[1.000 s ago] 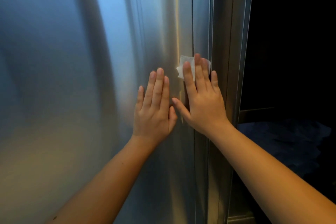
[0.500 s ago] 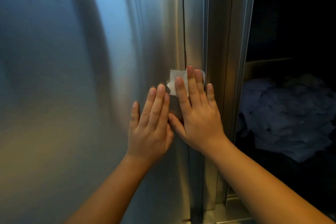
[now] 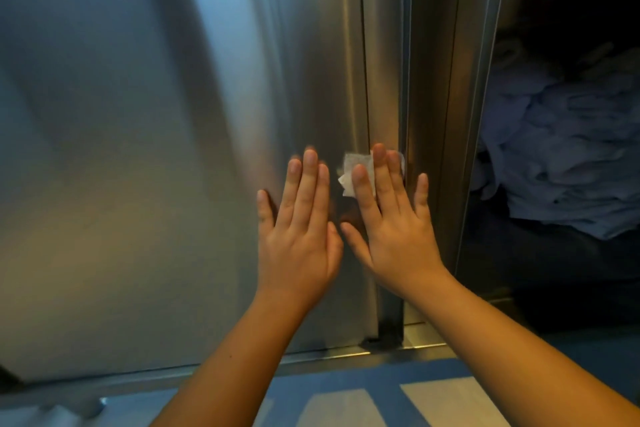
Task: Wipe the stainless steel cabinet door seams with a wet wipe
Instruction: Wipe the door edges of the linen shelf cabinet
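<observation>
A brushed stainless steel cabinet door [image 3: 145, 156] fills the left and middle of the head view. Its dark vertical seam [image 3: 364, 73] runs down beside a steel frame post [image 3: 440, 87]. My right hand [image 3: 393, 218] lies flat with straight fingers, pressing a small white wet wipe [image 3: 356, 172] over the seam low on the door. Most of the wipe is hidden under the fingers. My left hand [image 3: 299, 229] rests flat on the door just left of the seam, fingers straight, touching no wipe.
To the right an open dark compartment holds a heap of bluish cloth [image 3: 568, 156]. The door's bottom edge and steel sill [image 3: 346, 355] show below the hands. Underneath lies a blue floor with pale stripes [image 3: 349, 402].
Both hands and the wipe have slid down the seam toward the door's bottom edge. The view has tilted down, bringing the sill and floor into sight.
</observation>
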`<state>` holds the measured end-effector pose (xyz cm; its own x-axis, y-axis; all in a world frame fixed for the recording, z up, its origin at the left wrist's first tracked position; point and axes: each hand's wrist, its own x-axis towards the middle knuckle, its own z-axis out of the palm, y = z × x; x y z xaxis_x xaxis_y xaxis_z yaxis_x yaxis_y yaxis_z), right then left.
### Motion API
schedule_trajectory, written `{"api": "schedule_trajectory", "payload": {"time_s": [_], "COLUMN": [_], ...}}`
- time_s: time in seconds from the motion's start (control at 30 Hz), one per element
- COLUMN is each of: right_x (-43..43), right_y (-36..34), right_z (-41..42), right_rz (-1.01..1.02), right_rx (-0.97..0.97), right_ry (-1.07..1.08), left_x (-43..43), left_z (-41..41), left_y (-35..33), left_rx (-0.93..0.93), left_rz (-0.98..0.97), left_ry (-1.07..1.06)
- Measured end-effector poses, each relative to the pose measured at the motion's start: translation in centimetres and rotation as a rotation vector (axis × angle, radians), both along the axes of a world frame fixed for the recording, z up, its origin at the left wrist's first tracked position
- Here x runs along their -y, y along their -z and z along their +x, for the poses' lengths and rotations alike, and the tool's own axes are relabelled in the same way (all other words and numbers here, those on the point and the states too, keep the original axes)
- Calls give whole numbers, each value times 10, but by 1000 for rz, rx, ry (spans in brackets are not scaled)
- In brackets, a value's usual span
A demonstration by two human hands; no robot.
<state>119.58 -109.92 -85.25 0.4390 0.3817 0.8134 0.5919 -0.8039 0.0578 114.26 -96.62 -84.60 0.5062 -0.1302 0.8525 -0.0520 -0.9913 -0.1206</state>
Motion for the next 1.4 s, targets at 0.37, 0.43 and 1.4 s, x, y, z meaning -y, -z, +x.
{"api": "schedule_trajectory", "payload": {"time_s": [0.37, 0.43, 1.4], "right_x": [-4, -2, 3], "right_y": [-8, 23, 150], "right_z": [6, 3, -12], "right_rz": [91, 24, -70], "right_rx": [71, 0, -335], "right_ry": [-54, -22, 25], "left_x": [10, 11, 20], "left_z": [-21, -25, -52], "left_y": [29, 39, 107], "left_rx": [-146, -183, -463], "left_rz": [-111, -114, -101], "left_ry": [-21, -40, -152]}}
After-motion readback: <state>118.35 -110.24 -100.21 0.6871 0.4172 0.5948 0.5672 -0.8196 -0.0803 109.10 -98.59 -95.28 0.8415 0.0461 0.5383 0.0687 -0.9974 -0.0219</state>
